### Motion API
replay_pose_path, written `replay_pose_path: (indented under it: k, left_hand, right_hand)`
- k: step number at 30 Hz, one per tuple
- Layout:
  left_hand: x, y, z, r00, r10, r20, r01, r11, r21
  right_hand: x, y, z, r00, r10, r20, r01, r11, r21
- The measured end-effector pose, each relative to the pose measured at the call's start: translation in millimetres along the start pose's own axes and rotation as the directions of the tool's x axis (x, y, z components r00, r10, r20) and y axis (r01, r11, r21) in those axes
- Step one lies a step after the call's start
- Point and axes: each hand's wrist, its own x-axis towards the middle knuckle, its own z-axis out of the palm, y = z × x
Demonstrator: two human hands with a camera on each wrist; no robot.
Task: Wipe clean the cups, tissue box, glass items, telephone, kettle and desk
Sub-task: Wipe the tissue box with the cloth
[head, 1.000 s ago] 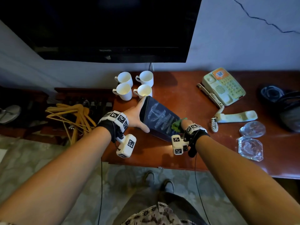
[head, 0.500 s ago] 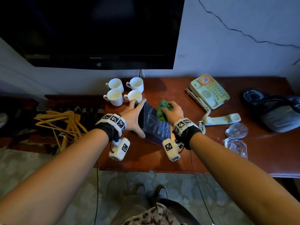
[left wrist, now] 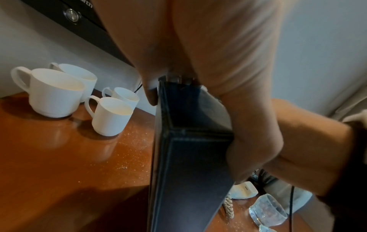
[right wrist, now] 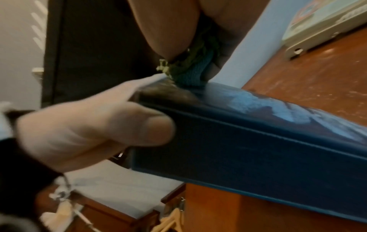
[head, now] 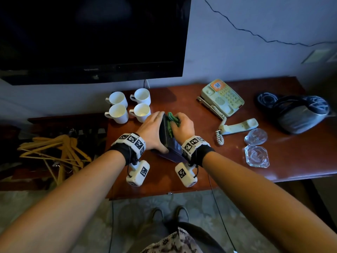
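A dark tissue box (head: 166,138) stands tilted on one edge on the red-brown desk (head: 200,161). My left hand (head: 152,128) grips its left side, fingers over the far end and thumb at the near end; the left wrist view shows the box (left wrist: 188,164) on edge in that hand. My right hand (head: 182,128) holds a bunched green cloth (head: 172,118) against the far part of the box's upper face. In the right wrist view the cloth (right wrist: 190,69) touches the box (right wrist: 248,149), whose top shows pale smears.
Several white cups (head: 118,114) stand left of the box. A telephone (head: 222,99) with its handset (head: 240,126) off, two glass items (head: 256,136) (head: 257,156) and a kettle (head: 299,114) lie to the right. A television (head: 91,33) hangs above. Wooden hangers (head: 60,150) lie at left.
My right hand has slid the green cloth from the near end of the box's face to its far end. The left hand has tipped the box more upright.
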Motion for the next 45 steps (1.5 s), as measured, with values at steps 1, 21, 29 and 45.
replay_pose_path:
  k: [1,21,29,45]
  left_hand:
    - [-1,-1,-1,1.0,0.0,0.006,0.0,1.0,0.01]
    - [7,10,-5,0.999,0.042,0.026,-0.043,0.998,0.037]
    - [-22,-32,-2,0.995,-0.103,-0.009,0.103,0.993,-0.05]
    - [-13,-42,-20,0.985,-0.132,-0.112,0.131,0.991,-0.017]
  right_hand:
    - [1,6,4,1.0,0.03,0.007,-0.03,0.999,-0.044]
    - [13,1,-1,0.995,0.076,-0.07,-0.068,0.992,0.108]
    - [11,33,24,0.949,0.288,0.127,-0.277,0.956,-0.095]
    - [-26,-50,39,0.971,-0.192,0.141,0.184,0.981,0.067]
